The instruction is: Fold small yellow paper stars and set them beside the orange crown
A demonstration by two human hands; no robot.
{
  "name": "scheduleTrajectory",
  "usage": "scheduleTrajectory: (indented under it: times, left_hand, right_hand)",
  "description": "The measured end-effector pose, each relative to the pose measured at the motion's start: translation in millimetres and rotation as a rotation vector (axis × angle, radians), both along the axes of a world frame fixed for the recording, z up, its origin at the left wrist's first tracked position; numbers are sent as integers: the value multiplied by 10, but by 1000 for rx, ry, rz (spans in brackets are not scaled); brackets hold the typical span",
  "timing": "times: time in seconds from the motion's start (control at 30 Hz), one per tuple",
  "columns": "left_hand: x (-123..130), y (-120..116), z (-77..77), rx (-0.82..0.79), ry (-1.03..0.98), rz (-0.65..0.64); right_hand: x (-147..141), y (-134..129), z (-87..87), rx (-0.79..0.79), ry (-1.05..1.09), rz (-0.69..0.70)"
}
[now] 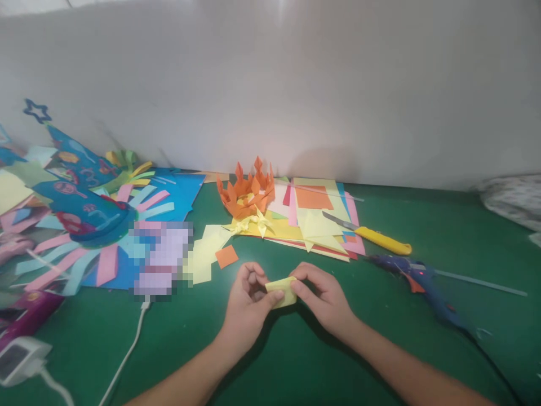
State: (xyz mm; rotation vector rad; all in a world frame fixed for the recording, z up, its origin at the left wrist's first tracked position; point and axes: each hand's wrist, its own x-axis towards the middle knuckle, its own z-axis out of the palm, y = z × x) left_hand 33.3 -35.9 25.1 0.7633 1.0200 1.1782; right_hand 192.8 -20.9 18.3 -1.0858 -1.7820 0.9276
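Align the edges of the small pale-yellow folded paper [288, 294], pinched at either end by left hand [247, 310] and right hand [327, 299] above the near middle of the green desk [296, 366], then press the crease evenly.

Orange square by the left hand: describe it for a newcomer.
On the green table, find the spiky orange crown. The flat orange square lies between it and the left hand. Its colour sets it apart from the pale yellow papers beside it.
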Motion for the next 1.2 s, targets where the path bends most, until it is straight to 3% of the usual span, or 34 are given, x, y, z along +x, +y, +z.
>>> scheduleTrajectory:
  times: [0.23, 0.33, 0.43, 0.5, 0.6, 0.67, 0.97, 1.2]
  left_hand:
    - [-7, 17, -11, 41, 83, 11]
    - [-26, 1, -55, 131, 263, 46]
    - [-84, -10, -124, 386, 547, 126]
    - [-140, 2, -154, 677, 691, 155]
    - [-212, 39, -144, 1048, 842, 62]
    - [-235, 57, -120, 1171, 921, 60]
    - [-198, 49, -116, 1293, 1008, -100]
    - [-203, 57, -112, 1352, 1124, -83]
  right_hand:
    - [21, 24, -31, -61, 44, 13]
    - [33, 34, -61, -101, 103, 27]
    - [18, 30, -72, -207, 220, 100]
    - [-7, 19, -63, -310, 334, 165]
    - [-48, 1, -34, -433, 498, 227]
    - [-69, -7, -13, -485, 559, 238]
    - [-119, -16, 34, -664, 674, 181]
    - [-124, -41, 15, -507, 478, 33]
